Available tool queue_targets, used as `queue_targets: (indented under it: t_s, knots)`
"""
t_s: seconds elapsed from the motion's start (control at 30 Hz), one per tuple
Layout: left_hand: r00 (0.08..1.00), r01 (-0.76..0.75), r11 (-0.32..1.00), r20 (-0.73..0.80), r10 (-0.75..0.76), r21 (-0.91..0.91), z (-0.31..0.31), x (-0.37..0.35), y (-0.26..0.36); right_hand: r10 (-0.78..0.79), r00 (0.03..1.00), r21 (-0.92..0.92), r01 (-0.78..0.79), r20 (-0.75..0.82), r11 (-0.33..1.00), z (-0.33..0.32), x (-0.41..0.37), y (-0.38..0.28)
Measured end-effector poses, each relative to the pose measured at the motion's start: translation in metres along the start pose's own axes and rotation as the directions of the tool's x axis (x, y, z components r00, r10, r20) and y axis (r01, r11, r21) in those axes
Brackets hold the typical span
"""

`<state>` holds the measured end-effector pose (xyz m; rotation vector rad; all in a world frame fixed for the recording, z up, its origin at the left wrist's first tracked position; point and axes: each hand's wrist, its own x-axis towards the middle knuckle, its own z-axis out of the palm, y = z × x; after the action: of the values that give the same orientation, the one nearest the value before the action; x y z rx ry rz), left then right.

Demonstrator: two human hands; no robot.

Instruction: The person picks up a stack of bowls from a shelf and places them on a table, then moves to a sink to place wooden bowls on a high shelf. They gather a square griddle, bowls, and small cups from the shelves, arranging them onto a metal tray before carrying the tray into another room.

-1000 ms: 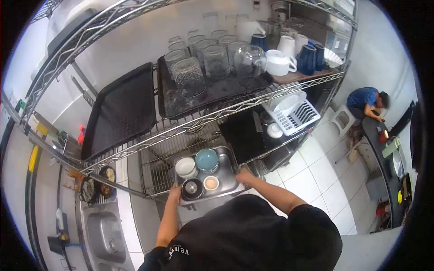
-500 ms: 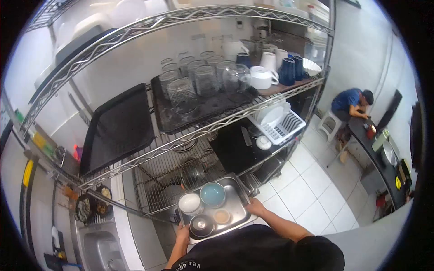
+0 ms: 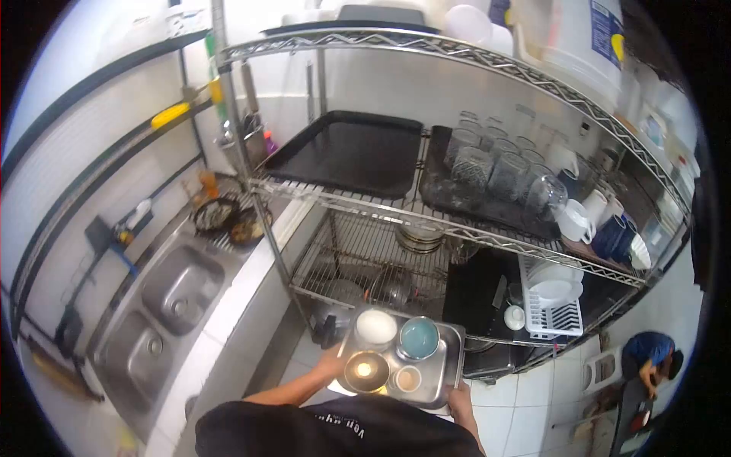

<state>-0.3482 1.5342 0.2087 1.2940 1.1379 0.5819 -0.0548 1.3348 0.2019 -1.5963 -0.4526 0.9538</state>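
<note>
A metal tray (image 3: pixel 449 365) is held in front of my body, one hand at each end. My left hand (image 3: pixel 332 362) is closed on its left edge, and my right hand (image 3: pixel 459 397) grips the right edge near the corner. On the tray, a white bowl (image 3: pixel 375 326) sits beside a teal bowl (image 3: pixel 419 337) at the far side. Nearer to me are a round shiny metal piece (image 3: pixel 364 373), bright with reflected light, and a small cup (image 3: pixel 407 378) with a beige inside. The fingers of both hands are partly hidden.
A wire shelf rack (image 3: pixel 449 222) stands ahead, holding black trays (image 3: pixel 346 152), glasses (image 3: pixel 506 174), mugs (image 3: pixel 576 221) and a white dish rack (image 3: pixel 552 320). On the left are a double sink (image 3: pixel 183 286) and pans (image 3: pixel 215 215). A seated person (image 3: pixel 647 358) is at the far right.
My view has swung left, so the sink now shows more fully and the rack and seated person sit farther right. Both hands still hold the tray, its contents in the same arrangement.
</note>
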Motion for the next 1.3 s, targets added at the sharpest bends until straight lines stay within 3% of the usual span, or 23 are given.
queue_targets:
  t_s: [0.03,0.1,0.17,0.23,0.37,0.53,0.63,0.67,0.7,0.77,0.83,0.93,1.03,1.1,1.17,1.2,1.3]
  knots:
    - [0.997,-0.063,0.997,-0.029,0.065,0.052,0.007,-0.008,0.014,0.012,1.0,-0.026,-0.012,0.023,1.0,-0.009,0.006,-0.004]
    - [0.994,0.108,0.992,-0.026,-0.11,-0.072,0.026,-0.028,0.036,0.016,0.996,-0.057,-0.01,0.091,0.998,-0.036,0.015,-0.003]
    - [0.996,0.073,0.968,-0.023,-0.081,-0.239,0.053,-0.017,-0.008,0.015,0.997,-0.11,-0.007,0.079,0.994,-0.055,0.0,-0.037]
    - [0.991,0.123,0.957,-0.02,-0.133,-0.263,0.086,-0.032,-0.007,-0.004,0.997,-0.132,0.013,0.074,0.991,-0.085,-0.007,-0.046]
    - [0.99,0.116,0.979,-0.062,-0.128,-0.166,0.154,-0.051,-0.001,-0.042,0.997,-0.071,0.047,0.072,0.996,-0.155,-0.013,-0.052]
    - [0.991,0.118,0.983,0.083,-0.107,-0.143,0.227,-0.081,0.043,-0.052,0.999,-0.07,0.051,-0.013,0.996,-0.241,-0.025,-0.042]
    - [0.976,0.147,0.988,0.171,-0.135,-0.056,0.262,-0.074,0.03,-0.042,0.996,-0.049,0.038,-0.081,0.998,-0.279,-0.049,-0.037]
    - [0.961,0.181,0.983,0.218,-0.172,-0.024,0.276,-0.087,0.064,-0.073,0.991,-0.095,0.062,-0.114,0.994,-0.286,-0.061,-0.051]
    - [0.932,0.186,0.981,0.307,-0.192,0.048,0.286,-0.082,0.052,-0.116,0.977,-0.194,0.081,-0.176,0.978,-0.301,-0.067,-0.033]
    - [0.973,0.131,0.991,0.193,-0.129,-0.001,0.312,-0.058,0.026,-0.033,0.968,-0.138,-0.002,-0.25,0.99,-0.319,-0.086,-0.039]
    - [0.967,0.084,0.994,0.235,-0.098,0.07,0.343,-0.046,0.028,-0.003,0.949,-0.06,-0.017,-0.316,0.998,-0.345,-0.094,-0.016]
    - [0.911,0.037,0.991,0.404,-0.087,0.129,0.38,-0.019,0.024,0.038,0.903,-0.089,-0.084,-0.428,0.992,-0.371,-0.127,-0.026]
    - [0.86,0.03,0.989,0.501,-0.098,0.142,0.453,-0.022,0.054,0.123,0.838,0.067,-0.103,-0.532,0.992,-0.41,-0.139,-0.011]
    - [0.775,-0.031,0.966,0.616,-0.14,0.258,0.499,-0.017,0.062,0.1,0.789,0.11,-0.042,-0.606,0.993,-0.437,-0.141,0.017]
    - [0.74,0.018,0.98,0.657,-0.145,0.196,0.552,-0.044,0.081,0.105,0.726,0.139,-0.013,-0.68,0.99,-0.462,-0.162,0.037]
    - [0.694,-0.11,0.965,0.714,-0.098,0.239,0.575,-0.056,0.097,0.108,0.692,0.158,0.009,-0.713,0.987,-0.472,-0.172,0.045]
    - [0.556,-0.145,0.965,0.825,-0.103,0.218,0.664,-0.047,0.093,0.196,0.585,0.236,-0.007,-0.787,0.972,-0.511,-0.193,0.035]
